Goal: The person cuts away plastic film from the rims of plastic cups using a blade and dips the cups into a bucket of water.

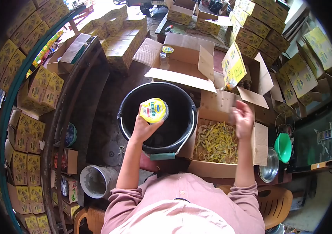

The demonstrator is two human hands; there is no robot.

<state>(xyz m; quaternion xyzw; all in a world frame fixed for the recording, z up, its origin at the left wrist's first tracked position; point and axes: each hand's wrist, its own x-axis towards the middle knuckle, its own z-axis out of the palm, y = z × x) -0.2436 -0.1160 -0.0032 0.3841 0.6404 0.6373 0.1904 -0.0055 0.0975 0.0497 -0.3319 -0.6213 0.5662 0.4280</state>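
My left hand [144,129] is closed around a round container with a yellow-rimmed lid [153,110] reading "Lemon". It is above the mouth of a black bucket [124,134] with a green-gripped handle [163,156]. My right hand [243,119] is raised over the right side of an open cardboard box [213,170], near its flap. Motion smears its fingers, so I cannot tell whether they hold anything. Many yellow-green strips [216,142] lie loose in that box.
Beyond the bucket stands an open carton [185,58] with a clear jar [164,61] and a yellow-lidded container [168,49] inside. A green bowl [282,148] and a metal bowl [268,165] sit right. A grey bucket [95,181] is lower left. Yellow cartons [252,33] are stacked around.
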